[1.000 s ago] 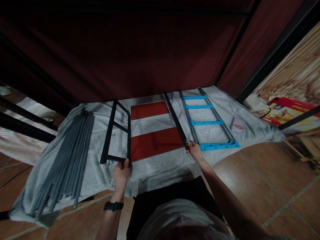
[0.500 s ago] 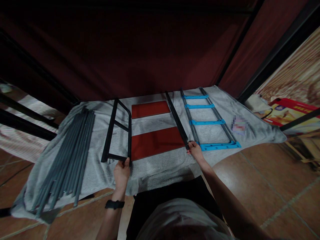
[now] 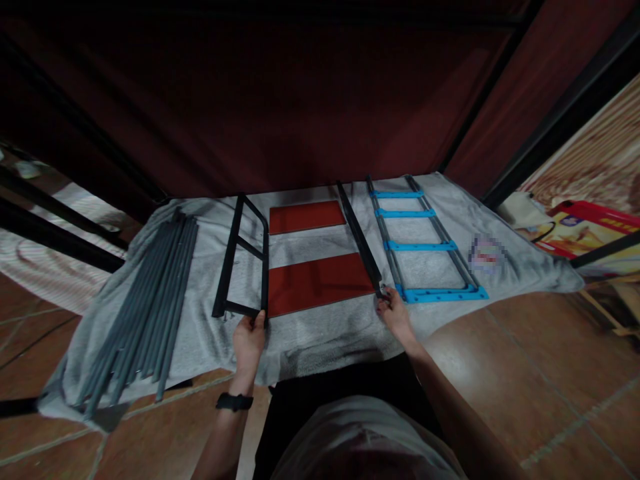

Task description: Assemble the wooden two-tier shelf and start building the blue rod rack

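Observation:
A black metal side frame point(image 3: 228, 257) with crossbars stands tilted on the grey cloth. At its near right corner, my left hand point(image 3: 249, 339) is closed around the bar, thumb on top. A second black frame point(image 3: 361, 239), seen nearly edge-on, is pinched at its near end by my right hand point(image 3: 395, 315). Between the two frames lie two flat red-orange panels, a far panel point(image 3: 307, 217) and a larger near panel point(image 3: 320, 283). Small screws point(image 3: 229, 316) rest on the cloth by the left frame's near end.
Several grey tubes point(image 3: 145, 307) lie bundled at the left. Right of the frames is a ladder-like rack point(image 3: 419, 246) with blue crosspieces, and a blurred small packet point(image 3: 487, 257). A dark red panel point(image 3: 300, 100) rises behind the cloth point(image 3: 320, 353). A red-yellow box point(image 3: 595, 230) is far right.
The whole view has shifted slightly. Both hands keep their grip on the frames; the right frame's near end looks slightly turned, with two bar edges now showing apart.

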Action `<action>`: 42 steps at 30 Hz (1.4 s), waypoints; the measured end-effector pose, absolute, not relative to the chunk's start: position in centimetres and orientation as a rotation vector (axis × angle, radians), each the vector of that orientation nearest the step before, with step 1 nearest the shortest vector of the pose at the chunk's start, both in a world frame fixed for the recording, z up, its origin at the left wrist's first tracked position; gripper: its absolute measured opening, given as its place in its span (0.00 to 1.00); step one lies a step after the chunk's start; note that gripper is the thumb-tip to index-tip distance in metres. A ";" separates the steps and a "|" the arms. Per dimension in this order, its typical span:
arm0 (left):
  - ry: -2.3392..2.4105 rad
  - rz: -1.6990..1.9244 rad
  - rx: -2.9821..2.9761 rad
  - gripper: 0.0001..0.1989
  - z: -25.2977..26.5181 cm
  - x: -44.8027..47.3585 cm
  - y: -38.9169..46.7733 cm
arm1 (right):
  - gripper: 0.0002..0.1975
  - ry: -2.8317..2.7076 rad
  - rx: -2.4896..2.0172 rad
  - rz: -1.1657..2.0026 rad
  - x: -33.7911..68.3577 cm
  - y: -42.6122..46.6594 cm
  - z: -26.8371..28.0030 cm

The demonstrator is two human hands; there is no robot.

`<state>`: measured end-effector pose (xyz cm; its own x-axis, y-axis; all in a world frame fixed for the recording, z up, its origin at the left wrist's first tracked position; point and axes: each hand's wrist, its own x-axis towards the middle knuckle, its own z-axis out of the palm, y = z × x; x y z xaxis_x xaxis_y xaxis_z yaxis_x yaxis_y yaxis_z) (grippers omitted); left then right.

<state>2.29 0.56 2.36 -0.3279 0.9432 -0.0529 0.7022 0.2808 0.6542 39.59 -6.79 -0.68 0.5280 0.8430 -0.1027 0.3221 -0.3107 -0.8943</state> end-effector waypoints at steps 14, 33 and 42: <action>2.087 0.806 1.489 0.14 2.4 2.9 -0.4 | 0.18 -1.751 -1.269 0.865 21.3 -3.6 6.0; 1.848 0.967 1.420 0.07 0.8 0.5 0.3 | 0.12 -2.566 -1.380 0.858 14.8 5.0 11.2; 1.664 0.991 1.122 0.05 0.6 0.2 1.5 | 0.15 -2.634 -1.413 0.779 14.2 5.3 12.2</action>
